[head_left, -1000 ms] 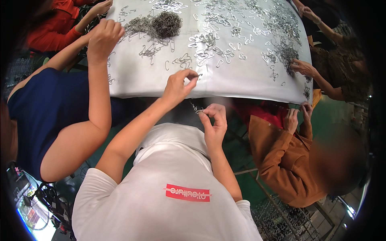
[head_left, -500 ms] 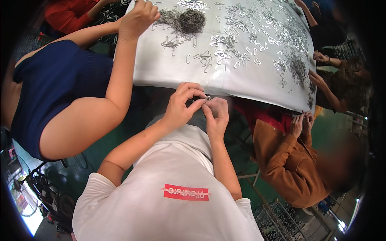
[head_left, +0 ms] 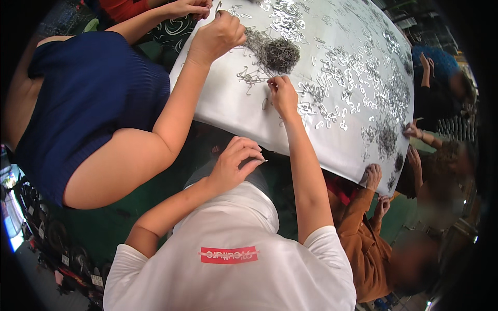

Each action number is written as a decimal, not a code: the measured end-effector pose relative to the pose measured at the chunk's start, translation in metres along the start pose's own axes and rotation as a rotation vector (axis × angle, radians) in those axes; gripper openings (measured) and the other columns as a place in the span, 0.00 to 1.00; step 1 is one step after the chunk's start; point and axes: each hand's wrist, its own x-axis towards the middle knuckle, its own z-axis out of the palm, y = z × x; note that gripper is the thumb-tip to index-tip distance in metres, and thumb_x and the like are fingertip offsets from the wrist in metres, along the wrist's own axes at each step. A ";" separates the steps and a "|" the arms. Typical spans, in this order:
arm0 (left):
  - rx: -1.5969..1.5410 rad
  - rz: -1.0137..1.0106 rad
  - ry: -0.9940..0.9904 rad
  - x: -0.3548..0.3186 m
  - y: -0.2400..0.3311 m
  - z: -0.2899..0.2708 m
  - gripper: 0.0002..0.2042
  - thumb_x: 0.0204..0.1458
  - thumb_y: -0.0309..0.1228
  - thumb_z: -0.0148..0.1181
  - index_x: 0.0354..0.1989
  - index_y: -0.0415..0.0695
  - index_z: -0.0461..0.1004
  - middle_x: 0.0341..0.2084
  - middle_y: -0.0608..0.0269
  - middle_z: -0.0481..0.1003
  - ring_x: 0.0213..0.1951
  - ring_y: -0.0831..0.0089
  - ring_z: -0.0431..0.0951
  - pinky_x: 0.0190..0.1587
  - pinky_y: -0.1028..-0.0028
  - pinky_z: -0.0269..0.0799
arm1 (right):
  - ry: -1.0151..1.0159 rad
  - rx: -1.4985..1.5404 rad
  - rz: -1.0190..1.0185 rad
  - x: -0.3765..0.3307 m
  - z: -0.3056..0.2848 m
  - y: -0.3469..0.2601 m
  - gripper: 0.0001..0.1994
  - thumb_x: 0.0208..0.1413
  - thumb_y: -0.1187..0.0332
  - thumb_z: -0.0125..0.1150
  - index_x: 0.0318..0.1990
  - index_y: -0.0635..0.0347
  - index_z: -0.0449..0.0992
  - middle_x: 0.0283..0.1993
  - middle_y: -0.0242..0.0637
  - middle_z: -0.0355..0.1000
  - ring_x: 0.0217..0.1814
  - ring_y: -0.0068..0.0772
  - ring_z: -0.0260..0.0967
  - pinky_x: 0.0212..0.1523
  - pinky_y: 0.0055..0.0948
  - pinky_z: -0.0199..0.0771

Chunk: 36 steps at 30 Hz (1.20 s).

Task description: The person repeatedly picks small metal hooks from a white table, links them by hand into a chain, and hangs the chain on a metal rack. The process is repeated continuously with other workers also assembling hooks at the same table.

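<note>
Two hands split the work: my right hand [head_left: 282, 95] reaches onto the white table [head_left: 228, 111], fingertips pinching a loose wire clip [head_left: 265, 103] beside the heap [head_left: 277, 53], while my left hand [head_left: 236, 165] waits below the edge, curled around a thin metal piece [head_left: 262, 160].

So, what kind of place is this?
Probably a small workshop for hand sorting or assembly. Several people sit around one white table strewn with small metal wire pieces and a dark heap of them; the right hand reaches among them.
</note>
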 end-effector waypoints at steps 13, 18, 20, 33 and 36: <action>0.002 -0.021 0.057 0.004 -0.006 0.003 0.08 0.43 0.20 0.67 0.32 0.42 0.77 0.36 0.63 0.73 0.43 0.63 0.72 0.43 0.68 0.70 | -0.447 0.913 0.547 0.008 -0.018 0.025 0.04 0.62 0.71 0.54 0.39 0.61 0.71 0.32 0.32 0.69 0.32 0.22 0.66 0.34 0.24 0.68; 0.027 0.024 0.027 0.005 -0.007 0.006 0.08 0.43 0.19 0.66 0.32 0.42 0.77 0.36 0.62 0.74 0.42 0.63 0.72 0.42 0.69 0.70 | -0.207 1.234 0.544 -0.071 -0.061 -0.013 0.05 0.60 0.72 0.56 0.39 0.65 0.72 0.31 0.33 0.71 0.31 0.21 0.68 0.33 0.21 0.69; 0.025 0.045 0.008 0.006 -0.008 0.006 0.08 0.43 0.19 0.65 0.32 0.41 0.77 0.36 0.61 0.74 0.42 0.63 0.72 0.42 0.69 0.70 | -0.123 1.252 0.544 -0.106 -0.083 -0.036 0.06 0.61 0.72 0.56 0.40 0.65 0.72 0.32 0.33 0.71 0.31 0.21 0.68 0.32 0.21 0.69; -0.008 0.138 -0.120 0.014 0.006 0.031 0.09 0.42 0.19 0.66 0.33 0.42 0.77 0.36 0.61 0.75 0.42 0.63 0.73 0.44 0.69 0.70 | 0.298 1.311 0.573 -0.210 -0.113 -0.094 0.03 0.58 0.74 0.60 0.38 0.62 0.74 0.45 0.27 0.65 0.45 0.18 0.63 0.51 0.20 0.63; 0.003 0.166 -0.155 0.016 0.008 0.039 0.09 0.42 0.19 0.66 0.33 0.42 0.77 0.37 0.61 0.75 0.42 0.63 0.73 0.44 0.69 0.70 | 0.387 1.265 0.555 -0.215 -0.112 -0.093 0.03 0.58 0.74 0.60 0.38 0.63 0.73 0.45 0.29 0.64 0.45 0.18 0.63 0.49 0.20 0.64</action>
